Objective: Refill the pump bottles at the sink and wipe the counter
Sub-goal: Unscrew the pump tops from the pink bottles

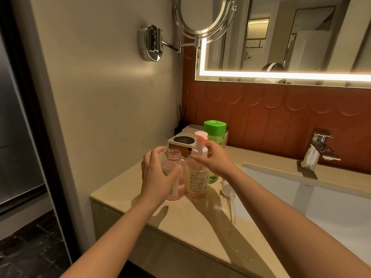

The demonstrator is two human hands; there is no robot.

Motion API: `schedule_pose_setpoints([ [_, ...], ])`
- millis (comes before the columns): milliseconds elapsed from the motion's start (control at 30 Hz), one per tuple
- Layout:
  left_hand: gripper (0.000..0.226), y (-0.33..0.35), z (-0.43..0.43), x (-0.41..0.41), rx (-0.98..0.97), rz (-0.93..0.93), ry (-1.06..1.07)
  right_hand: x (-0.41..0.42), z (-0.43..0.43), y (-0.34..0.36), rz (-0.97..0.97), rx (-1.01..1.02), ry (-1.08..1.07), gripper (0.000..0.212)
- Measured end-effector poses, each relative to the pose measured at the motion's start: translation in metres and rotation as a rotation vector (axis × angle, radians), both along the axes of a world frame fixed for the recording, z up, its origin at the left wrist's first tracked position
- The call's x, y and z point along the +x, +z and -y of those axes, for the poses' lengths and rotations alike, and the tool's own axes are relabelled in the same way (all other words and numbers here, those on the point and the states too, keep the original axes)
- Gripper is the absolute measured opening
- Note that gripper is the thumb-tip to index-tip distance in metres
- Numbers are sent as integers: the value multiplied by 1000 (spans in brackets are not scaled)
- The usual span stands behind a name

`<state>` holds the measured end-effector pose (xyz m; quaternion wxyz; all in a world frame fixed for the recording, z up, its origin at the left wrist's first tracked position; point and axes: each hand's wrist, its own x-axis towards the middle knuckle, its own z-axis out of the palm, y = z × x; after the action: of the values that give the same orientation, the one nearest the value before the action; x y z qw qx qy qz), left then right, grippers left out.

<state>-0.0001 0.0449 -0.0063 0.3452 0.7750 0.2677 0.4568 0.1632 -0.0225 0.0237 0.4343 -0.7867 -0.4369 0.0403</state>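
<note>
A clear pink bottle [176, 167] with no cap stands at the left end of the beige counter [180, 221]. My left hand [155, 175] wraps round it, thumb across the front. Touching its right side stands a yellowish labelled bottle [197, 181] with a pink-and-white pump [199, 146] on top. My right hand [217, 160] pinches the white collar of that pump. A green bottle with a green cap [214, 128] stands just behind. A loose white pump with its tube [227, 189] lies on the counter, partly hidden under my right forearm.
The white sink basin [313, 199] lies to the right, with a chrome faucet [321, 145] behind it. An amenity tray [180, 140] and a reed diffuser [181, 122] stand in the back corner. A wall-mounted round mirror [202, 17] hangs overhead. Water drops [243, 255] lie near the front edge.
</note>
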Motion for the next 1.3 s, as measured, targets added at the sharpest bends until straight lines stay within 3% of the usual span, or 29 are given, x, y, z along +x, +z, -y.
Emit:
schedule_pose_setpoints([
  [267,41,7,9,2,32,-29,-39,-1,-5,-7,-87,-5,51,46],
  [533,38,8,17,6,6,-77,-119,-3,2,-11,-106,81,52,39],
  [733,53,11,29,19,16,-150,-152,-8,18,9,-99,168,58,35],
  [933,78,19,45,29,-121,-127,-306,-23,54,52,-1,200,121,35],
  [1300,55,12,115,40,-245,-57,-558,-31,155,47,-36,166,137,29],
])
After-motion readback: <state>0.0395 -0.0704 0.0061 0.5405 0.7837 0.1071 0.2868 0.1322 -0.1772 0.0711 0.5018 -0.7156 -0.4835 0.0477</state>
